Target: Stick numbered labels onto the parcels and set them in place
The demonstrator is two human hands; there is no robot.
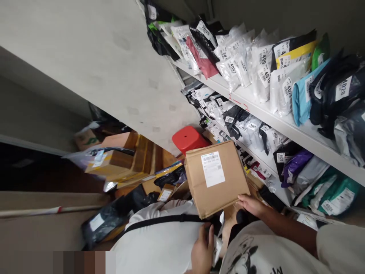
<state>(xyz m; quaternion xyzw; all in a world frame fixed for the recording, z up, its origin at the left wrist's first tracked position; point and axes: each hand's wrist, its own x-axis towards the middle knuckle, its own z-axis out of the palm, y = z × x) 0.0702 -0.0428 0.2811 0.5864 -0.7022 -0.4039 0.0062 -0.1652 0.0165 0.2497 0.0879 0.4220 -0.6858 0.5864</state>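
A flat cardboard box [216, 178] with a white printed label is held up in the middle of the scene, clear of the shelf [288, 125] at the right; its near right corner is gripped by the right hand [251, 205], fingers closed on the edge; the left hand [203, 249] is kept low and near, closed around a small white object that cannot be made out. Judged from how things lie, the box is taken up and its label is turned to the viewer, but it is not yet set down anywhere; the shelf rows are already packed with numbered mailer bags [262, 70]; more cartons [122, 158] and dark bags are piled on the floor at the left, and a red stool [188, 139] is seen just beyond the box; much appears left unsorted there.
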